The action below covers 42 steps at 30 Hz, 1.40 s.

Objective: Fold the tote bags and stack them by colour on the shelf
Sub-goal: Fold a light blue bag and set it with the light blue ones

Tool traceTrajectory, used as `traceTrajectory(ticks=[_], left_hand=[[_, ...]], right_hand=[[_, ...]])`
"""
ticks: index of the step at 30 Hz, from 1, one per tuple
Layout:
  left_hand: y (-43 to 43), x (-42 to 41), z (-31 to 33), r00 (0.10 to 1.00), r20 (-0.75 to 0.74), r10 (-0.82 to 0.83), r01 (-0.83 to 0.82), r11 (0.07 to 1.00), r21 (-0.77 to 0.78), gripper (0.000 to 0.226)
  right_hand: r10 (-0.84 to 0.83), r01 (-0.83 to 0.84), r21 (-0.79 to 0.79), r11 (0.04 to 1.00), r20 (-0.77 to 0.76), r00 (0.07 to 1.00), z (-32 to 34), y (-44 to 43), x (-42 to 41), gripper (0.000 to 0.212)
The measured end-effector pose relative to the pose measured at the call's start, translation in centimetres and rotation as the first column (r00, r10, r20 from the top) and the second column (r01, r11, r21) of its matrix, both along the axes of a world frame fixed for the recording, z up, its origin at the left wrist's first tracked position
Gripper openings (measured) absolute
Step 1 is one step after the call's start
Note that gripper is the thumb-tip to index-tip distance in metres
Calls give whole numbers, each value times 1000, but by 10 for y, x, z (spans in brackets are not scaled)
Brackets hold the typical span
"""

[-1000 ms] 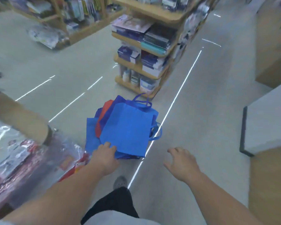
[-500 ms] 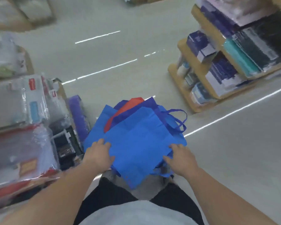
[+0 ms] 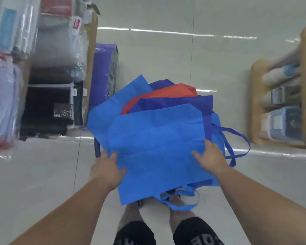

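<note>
Both hands are now carrying the bags [image 3: 157, 147] together, where a second ago only your left was on them, and you are turning from the open aisle toward the shelf [image 3: 88, 55] at the left of the frame.

Your left hand [image 3: 107, 169] is grasping the pile's left edge, its fingertips tucked out of sight beneath the cloth. Your right hand [image 3: 210, 157] is clamping the right side, thumb lying across the top bag, fingers bending over the edge. You are holding the pile in mid-frame, clear of the floor [image 3: 34, 174] and above your feet.

Working outward, a light blue bag is lying on top, a dark blue bag [image 3: 175, 103] and a red bag [image 3: 162, 94] are poking out behind it, and another light blue one is sticking out at the left. Loose handles [image 3: 237, 144] are dangling at the right and at the bottom edge.

Wrapped packs [image 3: 51, 50] are filling the shelf at upper left, with a purple pack [image 3: 104, 71] standing beside it. A second rack [image 3: 281, 112] is showing, blurred, at the right edge.

By my reading you are barely beginning: the colours are lying mixed, the bags are looking flat but unfolded, and no stack is showing on any shelf. Sorting, folding and stacking are all waiting for you.
</note>
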<state>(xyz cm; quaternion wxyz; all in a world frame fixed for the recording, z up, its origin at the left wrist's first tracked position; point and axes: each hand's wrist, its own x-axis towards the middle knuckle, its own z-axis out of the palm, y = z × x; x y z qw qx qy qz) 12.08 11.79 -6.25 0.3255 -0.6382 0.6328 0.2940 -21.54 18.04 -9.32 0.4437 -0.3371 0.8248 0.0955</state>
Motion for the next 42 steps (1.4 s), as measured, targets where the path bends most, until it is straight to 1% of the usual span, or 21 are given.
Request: traceTrajectory(ticks=[3, 6, 7, 9, 10, 12, 14, 17, 20, 22, 24, 26, 27, 28, 30, 32, 34, 37, 39, 40, 42], left_hand=[[6, 8, -42, 946, -103, 307, -305, 952, 41, 79], [14, 13, -72, 770, -257, 584, -589, 805, 67, 77], [16, 12, -76, 688, -318, 652, -677, 735, 42, 70], [18, 10, -77, 518, -425, 742, -823, 568, -11, 59], [18, 10, -75, 450, -448, 772, -869, 493, -24, 56], [18, 11, -66, 341, -444, 829, -925, 379, -4, 40], [18, 15, -55, 255, -422, 870, -938, 328, 110, 11], [17, 15, -25, 213, -461, 861, -925, 330, 190, 13], [15, 15, 21, 222, -561, 797, -911, 375, 173, 13], [15, 20, 67, 254, -629, 734, -884, 441, 158, 11], [15, 31, 113, 343, -707, 618, -825, 558, 87, 10], [13, 47, 164, 498, -741, 450, -735, 673, -86, 8], [11, 57, 191, 538, -753, 379, -702, 696, -151, 7], [10, 66, 214, 542, -772, 331, -687, 703, -181, 7], [7, 81, 263, 493, -823, 281, -690, 702, -174, 11], [6, 93, 305, 351, -887, 301, -755, 651, -78, 17], [8, 104, 339, 204, -923, 326, -786, 617, 44, 19], [19, 119, 376, 72, -921, 383, -730, 650, 213, 30], [31, 130, 389, -42, -906, 420, -720, 616, 319, 39], [38, 135, 394, -93, -907, 410, -738, 583, 339, 38], [51, 140, 407, -134, -917, 376, -778, 533, 332, 28]], right_hand=[[-75, 76, -10, 997, 30, 997, -30, -2, 4, 90], [-149, 150, -68, 986, 12, 989, -44, -1, 10, 88], [-189, 188, -97, 977, 2, 982, -45, -1, 12, 77], [-293, 291, -164, 943, 10, 956, -44, -2, 14, 37], [-335, 334, -190, 923, 24, 942, -42, -1, 15, 25], [-371, 374, -239, 896, 60, 927, -33, 2, 19, 36], [-377, 385, -255, 887, 81, 923, -18, 2, 24, 40], [-369, 388, -288, 875, 121, 922, 18, 2, 34, 40], [-403, 434, -333, 837, 162, 901, 65, 5, 40, 37], [-452, 497, -349, 794, 207, 868, 105, 13, 42, 41], [-482, 547, -355, 758, 260, 837, 149, 23, 40, 35], [-444, 550, -398, 734, 332, 832, 198, 31, 38, 23], [-412, 544, -429, 722, 365, 835, 224, 34, 39, 18], [-381, 535, -459, 710, 388, 839, 246, 35, 38, 16], [-332, 527, -490, 695, 431, 839, 284, 39, 35, 22], [-255, 533, -480, 697, 529, 809, 313, 40, 31, 25], [-167, 513, -441, 736, 616, 769, 339, 35, 32, 24], [-3, 390, -406, 827, 690, 724, 368, 21, 32, 31], [57, 341, -374, 862, 741, 670, 381, 7, 28, 35], [68, 336, -354, 873, 770, 634, 384, -1, 22, 34], [63, 348, -309, 885, 821, 568, 393, -18, 16, 32]])
